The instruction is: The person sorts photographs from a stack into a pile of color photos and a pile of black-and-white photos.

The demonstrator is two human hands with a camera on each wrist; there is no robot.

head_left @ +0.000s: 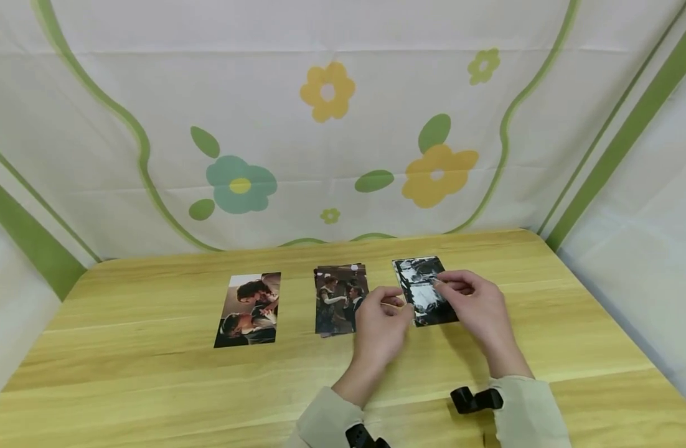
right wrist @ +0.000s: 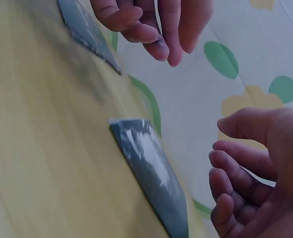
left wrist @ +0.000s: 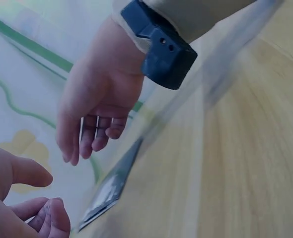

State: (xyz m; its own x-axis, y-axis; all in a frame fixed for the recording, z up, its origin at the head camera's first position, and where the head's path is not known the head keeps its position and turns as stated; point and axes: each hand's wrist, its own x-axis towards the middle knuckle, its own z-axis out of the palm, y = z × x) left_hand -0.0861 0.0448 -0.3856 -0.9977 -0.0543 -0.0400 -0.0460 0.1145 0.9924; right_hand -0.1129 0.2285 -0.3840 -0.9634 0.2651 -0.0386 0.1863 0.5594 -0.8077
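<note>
A stack of black-and-white photo cards [head_left: 424,302] lies on the wooden table at the right. Above its right side hovers my right hand [head_left: 480,305], fingers loosely bent. My left hand [head_left: 381,323] hangs between this stack and the middle stack of dark colour photo cards [head_left: 334,308], covering that one's lower right edge. In the right wrist view a gap separates my right hand [right wrist: 251,173] from the black-and-white stack [right wrist: 151,173]. The left wrist view shows thumb and fingers apart on my left hand [left wrist: 27,198]. Neither hand holds anything.
A single colour photo card [head_left: 249,311] showing two people lies at the left of the wooden table [head_left: 152,386]. Behind the table hangs a white cloth [head_left: 376,93] with printed flowers. A black wrist camera [head_left: 476,399] sits at the right sleeve.
</note>
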